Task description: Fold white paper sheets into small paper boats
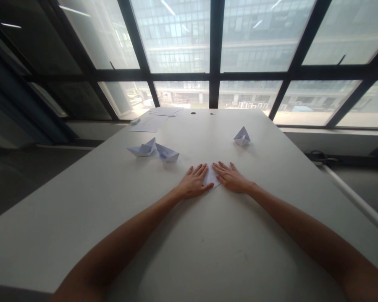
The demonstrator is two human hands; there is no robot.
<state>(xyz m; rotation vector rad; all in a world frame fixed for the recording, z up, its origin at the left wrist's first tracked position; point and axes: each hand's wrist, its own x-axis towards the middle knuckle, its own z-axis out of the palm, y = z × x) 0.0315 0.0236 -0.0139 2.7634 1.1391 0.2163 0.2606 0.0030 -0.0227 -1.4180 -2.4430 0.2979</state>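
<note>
A small folded sheet of white paper (pixel 211 177) lies flat on the white table (pixel 189 235), partly covered by both hands. From the left, my left hand (pixel 194 181) presses down on it with fingers stretched out and the thumb across its lower part. My right hand (pixel 230 177) lies flat over its right side, fingers spread. Neither hand grips anything. Beyond my left hand stand two paper boats, one (pixel 144 148) farther left and one (pixel 167 153) touching or nearly touching it. Past my right hand is another folded paper boat (pixel 242 137).
Flat white sheets (pixel 149 123) lie at the table's far left, with a small whitish object (pixel 135 121) beside them. Two dark round spots (pixel 193 113) show near the far edge. Large windows with a dark frame (pixel 216 54) rise behind the table.
</note>
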